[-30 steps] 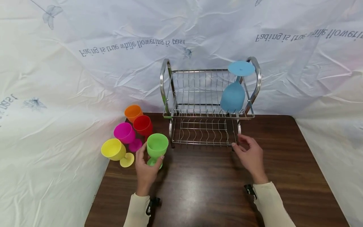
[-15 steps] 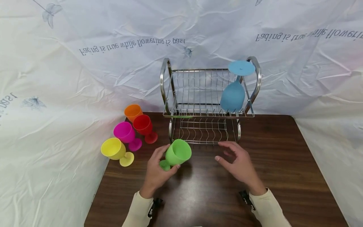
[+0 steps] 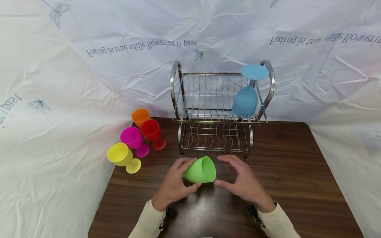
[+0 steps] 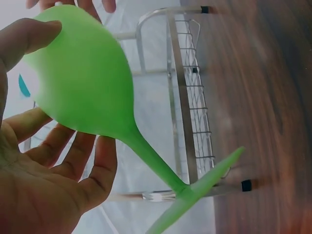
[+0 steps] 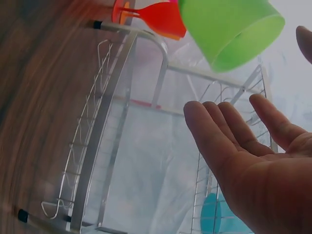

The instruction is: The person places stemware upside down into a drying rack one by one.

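My left hand [image 3: 175, 185] grips a green goblet [image 3: 200, 170] by its bowl, thumb on one side and fingers on the other. The goblet is tipped sideways above the table, its mouth facing right. In the left wrist view its stem and round foot [image 4: 195, 192] show in full. Close to the rim, my right hand [image 3: 245, 181] is held with fingers spread and thumb apart, not touching the goblet. In the right wrist view the bowl [image 5: 229, 29] hangs just beyond the fingertips. A blue goblet [image 3: 245, 100] stands upside down on the rack's upper tier, at its right end.
A two-tier metal dish rack [image 3: 214, 150] stands at the table's back edge. On the left are yellow [image 3: 120, 155], magenta [image 3: 131, 137], red [image 3: 151, 130] and orange [image 3: 141, 116] goblets. The brown wooden table [image 3: 291, 165] is bordered by printed white sheeting [image 3: 134, 76].
My left hand has carried the green goblet rightward and toward me, tipping it from upright onto its side. My right hand has moved left from the rack's corner toward the goblet's rim.
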### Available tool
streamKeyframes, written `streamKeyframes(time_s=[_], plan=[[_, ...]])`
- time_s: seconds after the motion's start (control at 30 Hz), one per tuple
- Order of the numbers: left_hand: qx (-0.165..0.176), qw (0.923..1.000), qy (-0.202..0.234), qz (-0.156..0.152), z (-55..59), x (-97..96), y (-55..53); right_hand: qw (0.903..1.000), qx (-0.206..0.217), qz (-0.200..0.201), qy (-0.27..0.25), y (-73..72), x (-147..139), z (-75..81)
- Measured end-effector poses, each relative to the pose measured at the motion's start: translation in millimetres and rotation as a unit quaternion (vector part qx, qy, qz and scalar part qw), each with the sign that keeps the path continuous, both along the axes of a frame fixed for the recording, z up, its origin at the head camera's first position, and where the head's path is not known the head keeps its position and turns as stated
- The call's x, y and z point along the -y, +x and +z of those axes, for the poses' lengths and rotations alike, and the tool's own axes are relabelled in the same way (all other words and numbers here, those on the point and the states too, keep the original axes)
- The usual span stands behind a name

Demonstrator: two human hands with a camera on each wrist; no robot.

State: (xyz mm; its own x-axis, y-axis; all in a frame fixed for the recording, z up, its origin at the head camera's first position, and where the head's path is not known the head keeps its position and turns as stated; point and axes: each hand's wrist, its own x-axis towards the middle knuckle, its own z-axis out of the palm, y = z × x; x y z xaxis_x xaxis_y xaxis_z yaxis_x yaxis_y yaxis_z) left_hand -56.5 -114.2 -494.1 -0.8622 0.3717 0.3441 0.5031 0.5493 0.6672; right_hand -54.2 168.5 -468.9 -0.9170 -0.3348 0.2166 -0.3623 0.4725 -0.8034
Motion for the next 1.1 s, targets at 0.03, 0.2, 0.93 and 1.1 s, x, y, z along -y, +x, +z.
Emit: streamKeyframes(time_s=[0.03, 0.2, 0.93, 1.1], plan=[[0.003, 1.0, -0.006, -0.007, 1.3, -1.5, 0.4, 1.0, 0.003, 0.006, -0.001, 1.0, 1, 0.0], [-0.001, 0.9988, -0.031, -0.039, 4.3, -9.2, 0.6, 0.9996, 0.008, 0.028, -0.002, 4.2, 8, -0.7], [0.006, 0.9968, -0.053, -0.06, 12.1, -20.6, 0.8, 0.9995, -0.026, 0.009, -0.017, 5.8, 10, -5.6], [0.031, 0.9989, -0.004, -0.034, 11.4, -22.7, 3.4, 0.9989, -0.006, -0.004, -0.046, 5.7, 11, -7.5]])
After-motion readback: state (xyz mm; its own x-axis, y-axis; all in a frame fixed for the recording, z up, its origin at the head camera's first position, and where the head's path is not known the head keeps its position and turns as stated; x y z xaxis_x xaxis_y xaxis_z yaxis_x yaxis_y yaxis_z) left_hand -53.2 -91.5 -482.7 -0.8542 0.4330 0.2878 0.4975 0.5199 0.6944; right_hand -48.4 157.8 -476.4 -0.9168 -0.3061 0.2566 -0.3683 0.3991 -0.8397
